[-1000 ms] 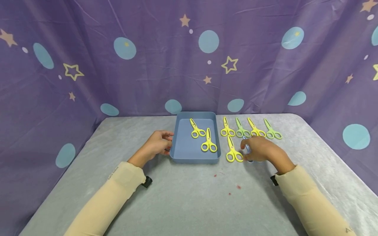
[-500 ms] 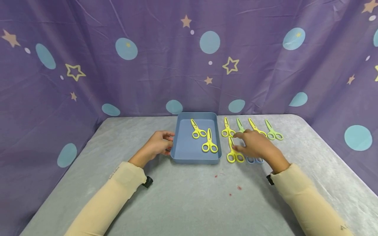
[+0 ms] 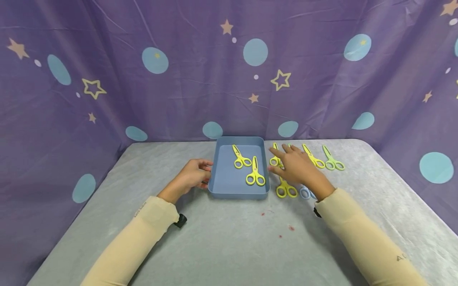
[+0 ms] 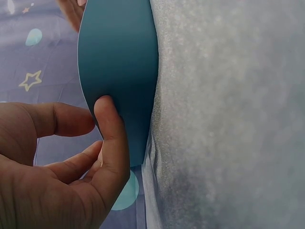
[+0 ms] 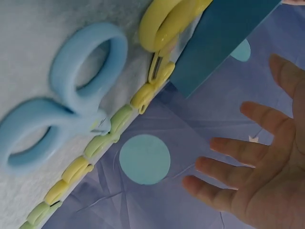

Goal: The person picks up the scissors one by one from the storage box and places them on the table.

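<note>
My left hand (image 3: 193,174) rests against the left side of a blue-grey tray (image 3: 239,196). In the left wrist view, bent fingertips touch the tray's outer wall (image 4: 124,62) and rim. Two yellow scissors lie in the tray, one higher up and one near its right wall. My right hand (image 3: 297,167) holds nothing; its fingers are spread over the table scissors, tips close to the tray's right wall. Beneath it, yellow scissors (image 3: 286,192) and blue scissors (image 3: 305,192) are partly covered. The blue handles (image 5: 88,112) show plainly in the right wrist view.
A back row of scissors lies right of the tray, yellow ones (image 3: 318,162) and green ones (image 3: 334,164) alternating; my right hand covers part of it. Grey cloth (image 3: 222,238) covers the table, and a purple patterned curtain (image 3: 200,79) hangs behind.
My right hand has moved left from the blue scissors towards the tray, its fingers spreading out. My left hand has stayed at the tray's side. The scissors lie as before.
</note>
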